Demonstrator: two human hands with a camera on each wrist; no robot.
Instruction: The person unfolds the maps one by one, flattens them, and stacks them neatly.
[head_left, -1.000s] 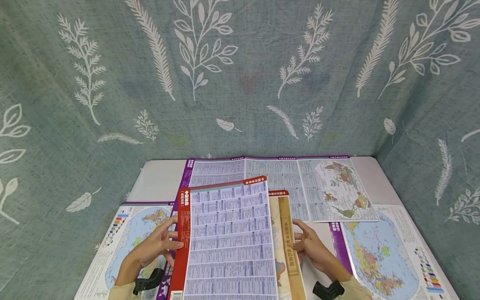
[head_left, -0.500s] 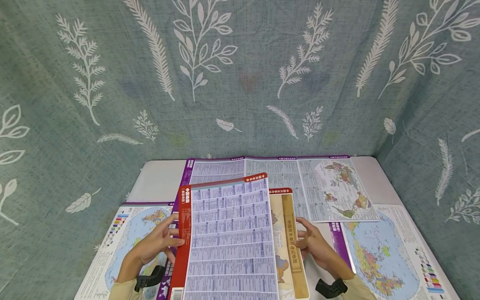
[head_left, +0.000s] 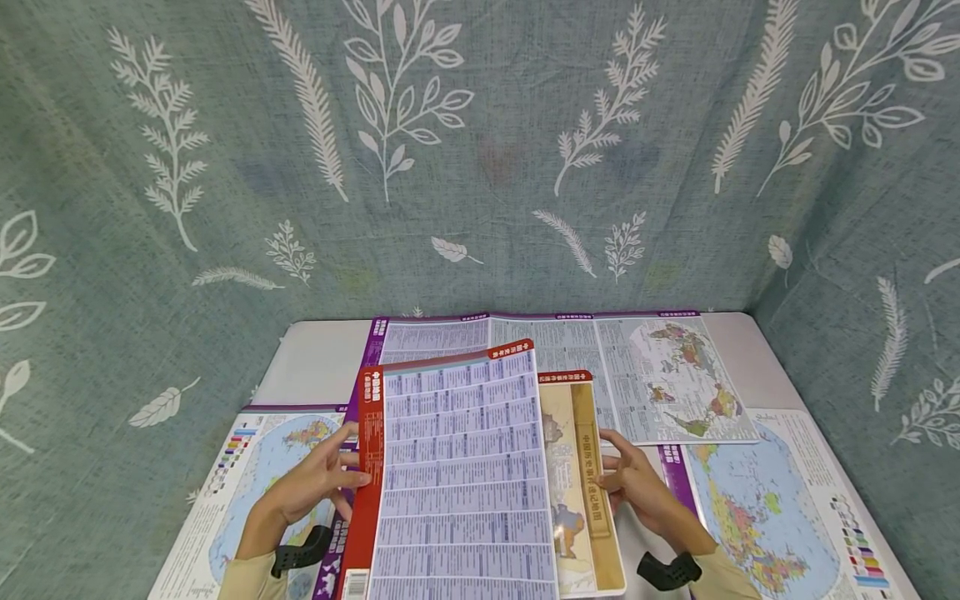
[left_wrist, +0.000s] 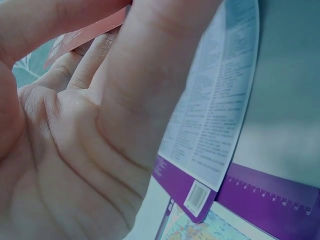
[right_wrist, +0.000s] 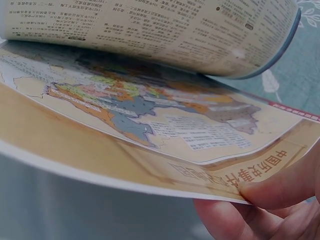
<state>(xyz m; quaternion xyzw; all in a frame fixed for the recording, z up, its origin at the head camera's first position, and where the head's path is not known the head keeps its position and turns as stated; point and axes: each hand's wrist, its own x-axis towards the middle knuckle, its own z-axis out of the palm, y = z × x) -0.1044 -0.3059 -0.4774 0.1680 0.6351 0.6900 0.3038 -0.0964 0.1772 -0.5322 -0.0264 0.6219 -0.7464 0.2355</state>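
A red-bordered folded map is held up over the middle of the table, its front panel printed with rows of text. My left hand pinches the red left edge, thumb in front. On the other side, my right hand pinches a tan map panel that sticks out from behind the text panel. In the right wrist view, thumb and finger grip the tan rim, and a text panel curves above it, apart at the near side. Most of the tan panel is hidden in the head view.
A purple-edged sheet lies spread along the table's back. World maps lie at left and right. The white table shows between them. A leaf-patterned green curtain hangs behind and at both sides.
My right hand has moved right with the tan panel, so more of it shows beside the text panel. The held map has risen slightly in view; my left hand keeps its pinch.
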